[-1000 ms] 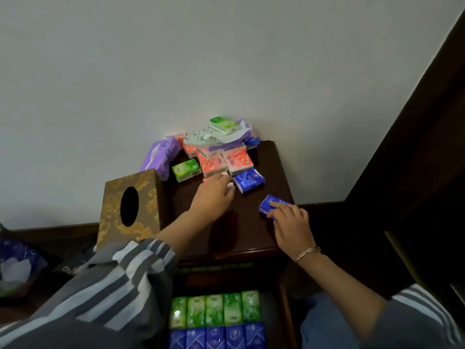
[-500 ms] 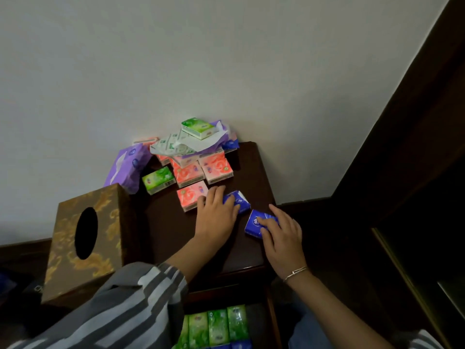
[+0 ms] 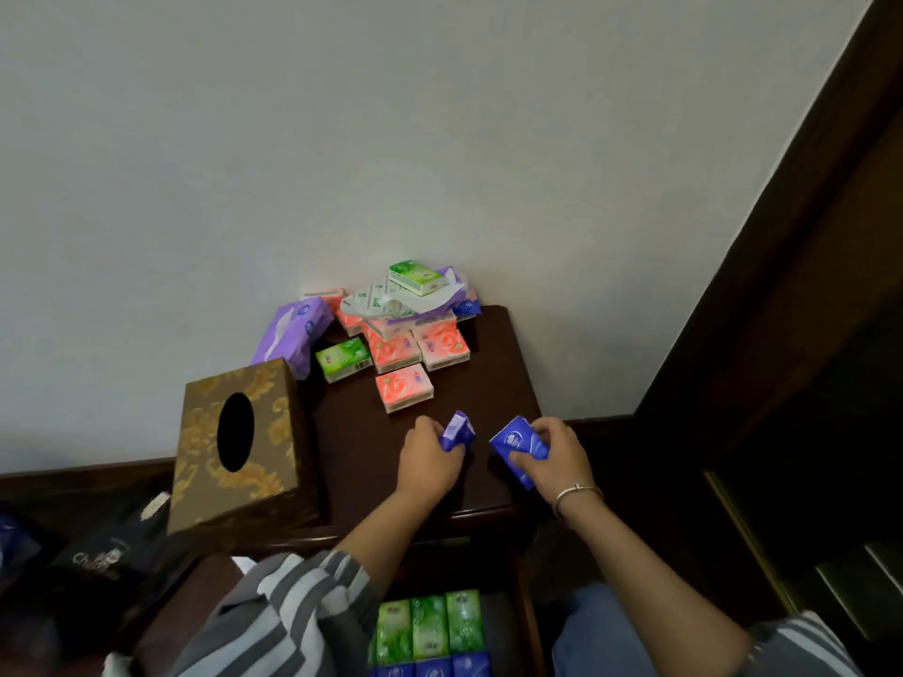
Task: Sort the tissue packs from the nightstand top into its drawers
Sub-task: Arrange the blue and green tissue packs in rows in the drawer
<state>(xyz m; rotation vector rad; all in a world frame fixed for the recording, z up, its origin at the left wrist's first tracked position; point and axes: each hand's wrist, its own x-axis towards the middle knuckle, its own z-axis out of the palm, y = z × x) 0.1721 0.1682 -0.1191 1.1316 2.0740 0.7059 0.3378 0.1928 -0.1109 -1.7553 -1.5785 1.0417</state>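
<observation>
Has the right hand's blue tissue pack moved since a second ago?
Yes. The blue tissue pack, flat on the nightstand top before, is now gripped tilted in the right hand, raised toward the top's front edge.

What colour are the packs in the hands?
Blue: left pack, right pack. Head view shows it best.
</observation>
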